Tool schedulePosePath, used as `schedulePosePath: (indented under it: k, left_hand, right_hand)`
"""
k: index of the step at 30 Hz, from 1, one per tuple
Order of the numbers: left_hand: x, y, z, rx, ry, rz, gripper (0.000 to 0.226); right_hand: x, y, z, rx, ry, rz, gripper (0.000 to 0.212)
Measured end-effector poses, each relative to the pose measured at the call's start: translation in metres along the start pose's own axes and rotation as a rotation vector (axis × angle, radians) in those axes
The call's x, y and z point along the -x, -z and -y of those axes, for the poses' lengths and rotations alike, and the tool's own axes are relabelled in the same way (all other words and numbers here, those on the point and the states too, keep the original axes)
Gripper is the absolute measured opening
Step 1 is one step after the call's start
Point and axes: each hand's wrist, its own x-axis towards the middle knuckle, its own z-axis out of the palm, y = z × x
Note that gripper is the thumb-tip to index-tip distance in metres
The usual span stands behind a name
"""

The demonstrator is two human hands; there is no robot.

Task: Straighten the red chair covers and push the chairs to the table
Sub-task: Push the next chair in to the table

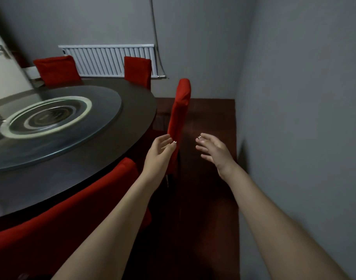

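At the centre of the frame we see a red chair cover [180, 118] edge-on and upright, just beside the round dark tabletop [136, 110]; our left hand [160, 151] meets its lower edge, fingers loosely straight, tips against the cloth; our right hand [212, 151] is spread to the right, apart from it, holding nothing; a second red cover [72, 215] lies lower left.

Left hand [160, 151]: held with relaxed fingers against the lower edge of the side-on red chair cover [180, 116].
Right hand [212, 151]: held open, just right of that cover, apart from it.
Round table [138, 110]: seen left, a second red cover [82, 209] just beside its near edge.
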Motion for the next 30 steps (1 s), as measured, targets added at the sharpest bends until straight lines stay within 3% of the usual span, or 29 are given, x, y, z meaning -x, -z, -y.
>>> schedulePosePath:
  k: [10, 19, 30]
  left_hand:
    - [-0.044, -0.073, -0.002, 0.034, 0.010, 0.082, 0.037]
    - [-0.093, -0.116, 0.000, 0.013, 0.014, 0.128, 0.028]
    - [-0.214, -0.174, 0.025, 0.091, 0.030, 0.194, 0.029]
  right_hand:
    - [-0.032, 0.079, 0.008, 0.015, 0.020, -0.131, 0.019]
    - [-0.068, 0.116, 0.008, 0.005, 0.000, -0.211, 0.025]
    - [-0.186, 0.148, 0.004, -0.001, -0.048, -0.286, 0.031]
